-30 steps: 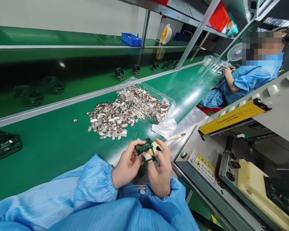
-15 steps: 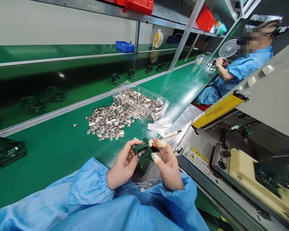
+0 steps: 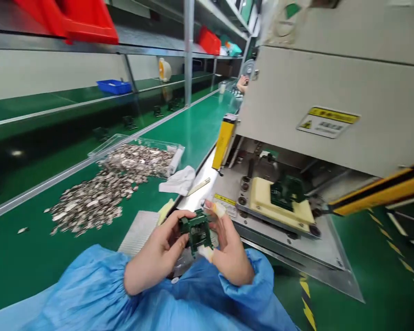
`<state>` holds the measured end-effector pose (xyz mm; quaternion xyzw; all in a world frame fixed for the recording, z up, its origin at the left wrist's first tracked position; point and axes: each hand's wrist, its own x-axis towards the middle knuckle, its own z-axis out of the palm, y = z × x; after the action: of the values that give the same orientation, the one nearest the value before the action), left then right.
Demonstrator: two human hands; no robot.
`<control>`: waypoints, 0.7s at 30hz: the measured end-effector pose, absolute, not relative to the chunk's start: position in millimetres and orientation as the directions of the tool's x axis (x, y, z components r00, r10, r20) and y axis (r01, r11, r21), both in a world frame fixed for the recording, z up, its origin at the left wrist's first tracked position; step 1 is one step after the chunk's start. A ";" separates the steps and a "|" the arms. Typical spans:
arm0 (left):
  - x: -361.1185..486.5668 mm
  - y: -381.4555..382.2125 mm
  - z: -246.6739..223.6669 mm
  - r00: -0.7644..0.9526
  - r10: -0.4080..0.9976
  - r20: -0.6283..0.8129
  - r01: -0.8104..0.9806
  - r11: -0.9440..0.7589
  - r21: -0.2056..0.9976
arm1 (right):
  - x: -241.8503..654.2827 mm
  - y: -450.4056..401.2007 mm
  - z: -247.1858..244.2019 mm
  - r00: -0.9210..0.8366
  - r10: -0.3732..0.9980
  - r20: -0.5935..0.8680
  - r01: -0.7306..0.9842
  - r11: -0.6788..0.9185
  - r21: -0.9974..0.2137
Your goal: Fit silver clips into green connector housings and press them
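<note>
A dark green plastic frame [image 3: 197, 230] with an open middle is held in front of my body. My left hand [image 3: 158, 255] pinches its left side between thumb and fingers. On the other side, my right hand [image 3: 231, 250] has its thumb at the lower right edge and its fingers curled behind the right side. White and yellowish wraps cover some of the right fingertips. Left of the hands, many small shiny metal pieces [image 3: 89, 200] lie in a heap, spilling from a clear plastic tray [image 3: 175, 161].
To the right stands a press machine [image 3: 313, 92] with a cream fixture [image 3: 258, 195] bearing another dark green part [image 3: 288, 192]. Yellow guard bars [image 3: 224, 142] flank its opening. A white cloth [image 3: 180, 180] and a ribbed grey sheet [image 3: 138, 232] lie nearby. Another person's hand [image 3: 242, 84] shows far off.
My view has swung right towards the machine, so the heap and tray sit further left. Both hands still hold the green frame, which has tilted slightly. The co-worker is now mostly hidden.
</note>
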<state>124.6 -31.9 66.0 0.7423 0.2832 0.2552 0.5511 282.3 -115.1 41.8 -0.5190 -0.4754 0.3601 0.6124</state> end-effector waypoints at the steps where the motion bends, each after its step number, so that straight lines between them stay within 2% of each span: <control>1: 133.1 -32.6 73.0 0.757 0.650 0.067 0.132 -0.253 0.958 | 292.8 -129.1 47.2 0.283 0.928 0.243 0.125 0.215 -0.969; 4: 165.4 -34.3 98.0 0.907 0.409 0.103 0.035 -0.317 0.948 | 320.7 -173.2 62.3 0.341 0.880 0.331 0.255 0.253 -0.933; 7: 212.1 -28.1 124.9 0.967 0.163 0.198 -0.120 -0.395 0.911 | 351.3 -212.6 71.5 0.533 0.762 0.368 0.268 0.260 -0.928; 8: 231.4 -24.3 132.1 0.959 0.141 0.245 -0.158 -0.451 0.878 | 363.3 -223.1 73.5 0.629 0.683 0.372 0.279 0.248 -0.928; 10: 273.4 -16.8 140.6 0.933 0.165 0.319 -0.168 -0.585 0.793 | 388.6 -237.8 77.5 0.817 0.437 0.377 0.311 0.216 -0.925; 12: 314.0 -12.1 141.0 0.931 0.196 0.308 -0.111 -0.652 0.750 | 412.2 -242.6 82.6 0.902 0.207 0.378 0.335 0.214 -0.917; 13: 330.9 -10.8 139.2 0.937 0.207 0.280 -0.084 -0.645 0.759 | 422.3 -241.3 85.6 0.910 0.147 0.388 0.352 0.222 -0.909; 14: 344.0 -9.6 137.1 0.942 0.220 0.254 -0.069 -0.613 0.787 | 430.8 -237.8 88.8 0.905 0.129 0.404 0.371 0.224 -0.901; 16: 355.3 -4.9 134.4 0.930 0.276 0.245 -0.071 -0.517 0.853 | 443.5 -226.3 95.0 0.872 0.186 0.452 0.417 0.202 -0.886; 19: 328.3 13.7 135.8 0.881 0.391 0.267 -0.126 -0.351 0.928 | 455.1 -203.4 102.5 0.792 0.373 0.483 0.466 0.141 -0.873; 21: 285.7 32.2 136.3 0.877 0.422 0.231 -0.122 -0.268 0.956 | 460.8 -187.8 106.8 0.713 0.535 0.454 0.508 0.053 -0.860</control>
<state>285.7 32.2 136.3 0.7629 0.0982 0.2280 0.5970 460.8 -187.8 106.8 -0.6880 -0.3789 0.0111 0.6189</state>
